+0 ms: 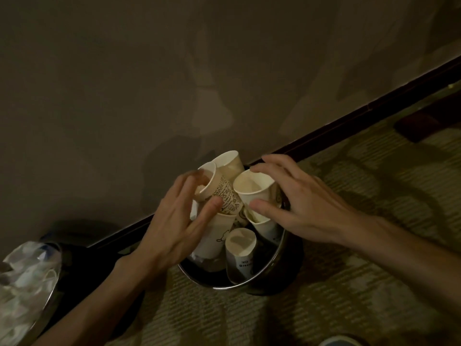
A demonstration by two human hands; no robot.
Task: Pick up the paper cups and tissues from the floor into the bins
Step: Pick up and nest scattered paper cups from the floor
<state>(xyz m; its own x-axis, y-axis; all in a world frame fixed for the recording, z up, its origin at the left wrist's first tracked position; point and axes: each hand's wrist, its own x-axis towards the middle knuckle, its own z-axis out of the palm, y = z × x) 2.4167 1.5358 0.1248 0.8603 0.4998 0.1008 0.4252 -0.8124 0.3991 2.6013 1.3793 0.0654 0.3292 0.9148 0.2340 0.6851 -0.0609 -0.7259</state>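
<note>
The paper cups (232, 221) stand and lean in a crowded heap inside the round dark bin (287, 268), several poking above its metal rim, so this bin looks close to full. The left hand (179, 221) has its fingers (192, 181) spread and nearly straight against a tilted printed cup (222, 191), touching rather than clasping it. The right hand (299, 206) brackets a plain cup (252, 186) between thumb and forefinger, though I cannot tell whether it grips or only steadies it. To the left a second bin (72, 275) holds crumpled tissues (22, 283). The patterned carpet floor (349, 283) shows no loose cups or tissues in view, so the task seems nearly finished, with only settling the last cups left.
</note>
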